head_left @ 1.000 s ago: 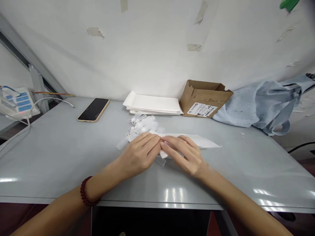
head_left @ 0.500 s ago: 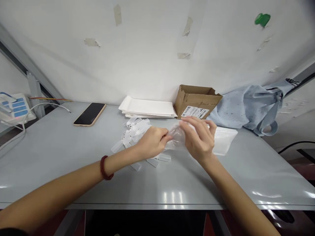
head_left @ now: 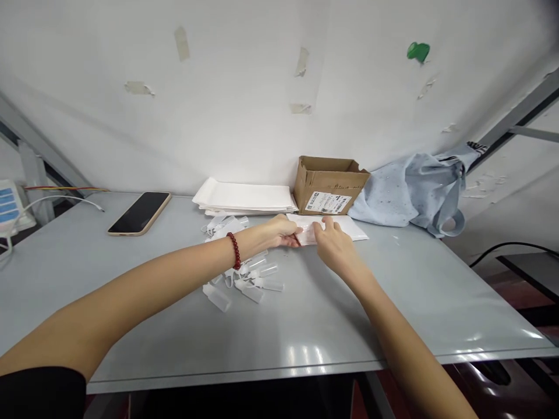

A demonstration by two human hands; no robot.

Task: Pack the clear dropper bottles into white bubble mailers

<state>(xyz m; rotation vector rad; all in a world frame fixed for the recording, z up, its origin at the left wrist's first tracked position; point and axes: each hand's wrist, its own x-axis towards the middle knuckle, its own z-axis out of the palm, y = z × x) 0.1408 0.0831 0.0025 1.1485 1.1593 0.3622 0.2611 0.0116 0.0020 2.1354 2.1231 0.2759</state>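
My left hand (head_left: 285, 231) is closed on the left end of a clear plastic bag (head_left: 308, 233), thumb on top. Against the bag's right part, my right hand (head_left: 335, 245) has its fingers curled in a pinch. Beneath and behind the right hand, a flat white plastic packet (head_left: 356, 228) lies on the table; where the bag ends and the packet begins is hard to make out. A loose heap of small translucent plastic bottles (head_left: 251, 290) with white tops spreads beneath and in front of my left forearm, which hides part of it.
A stack of white paper envelopes (head_left: 248, 196) lies against the wall. Beside it stands an open cardboard box (head_left: 329, 183) with a label. Light blue cloth (head_left: 402, 192) is bunched at the right. A phone (head_left: 140, 213) and a white cable (head_left: 61, 198) are at the left.
Both hands have brought the clear bag down from above the table onto the white packet. My right hand has turned and its fingers have curled. The view has shifted right.
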